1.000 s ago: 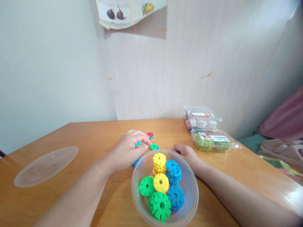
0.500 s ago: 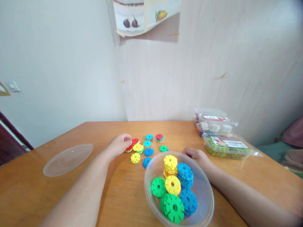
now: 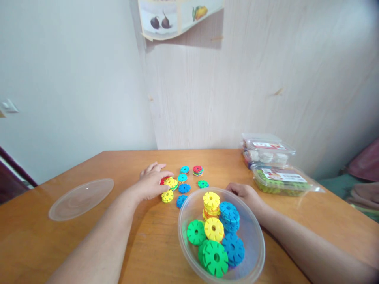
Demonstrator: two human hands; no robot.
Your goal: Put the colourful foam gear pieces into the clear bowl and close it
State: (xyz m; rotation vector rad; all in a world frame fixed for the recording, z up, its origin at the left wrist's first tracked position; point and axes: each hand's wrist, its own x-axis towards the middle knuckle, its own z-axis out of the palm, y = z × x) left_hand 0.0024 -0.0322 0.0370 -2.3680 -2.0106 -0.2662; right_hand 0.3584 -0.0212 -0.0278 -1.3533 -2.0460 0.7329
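My left hand (image 3: 153, 181) is spread with fingers apart over the left side of a group of slotted plastic discs, covering part of the red discs (image 3: 163, 180). Beside its fingertips lie yellow discs (image 3: 171, 182) and a lone yellow disc (image 3: 167, 196). Blue discs (image 3: 184, 188), a green disc (image 3: 203, 184) and a small stack topped by a red disc (image 3: 197, 169) are farther right. My right hand (image 3: 243, 193) is closed on the far right rim of a clear plastic tub (image 3: 258, 244), which holds yellow, blue and green discs (image 3: 215, 258) in stacks.
A clear round lid (image 3: 81, 199) lies flat at the left of the wooden table (image 3: 148, 244). Several clear food packs (image 3: 266, 152) are at the right, one with green contents (image 3: 281, 181). A wall stands behind the table's back edge.
My left hand has gone from fingers drawn together beside the red discs to spread out over them. My right hand stays at the tub's rim. The view has shifted slightly.
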